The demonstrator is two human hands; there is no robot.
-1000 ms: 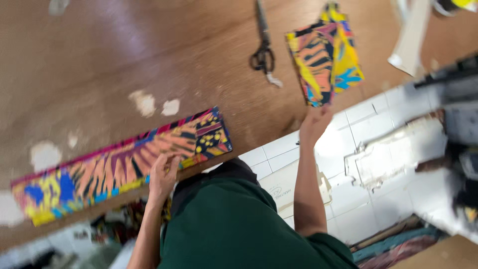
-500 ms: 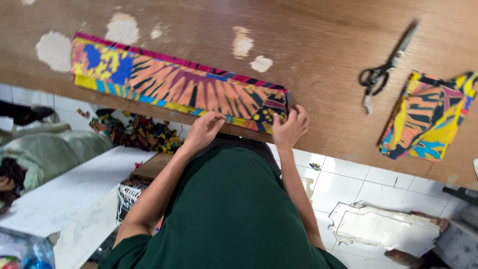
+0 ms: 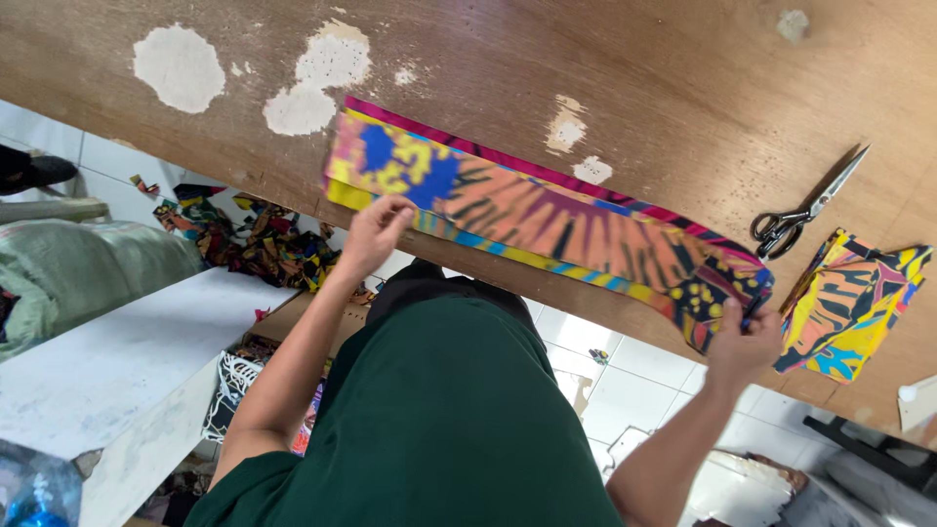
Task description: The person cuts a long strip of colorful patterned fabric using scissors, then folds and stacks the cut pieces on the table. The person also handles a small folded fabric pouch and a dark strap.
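both hands have spread apart: left hand (image 3: 374, 232) and right hand (image 3: 742, 342) pinch the folded print fabric strip's (image 3: 547, 224) ends; uneven pull could skew the fold.

Black-handled scissors (image 3: 795, 210) on worn wooden table (image 3: 634, 88), folded patterned cloth (image 3: 849, 307) beside, fabric scraps (image 3: 259, 239) on floor

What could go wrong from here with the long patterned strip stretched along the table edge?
The fabric strip lies along the table edge, so it may slide off toward the floor. The left hand and right hand grip opposite ends; uneven pull could skew it. The scissors lie close by and might snag.
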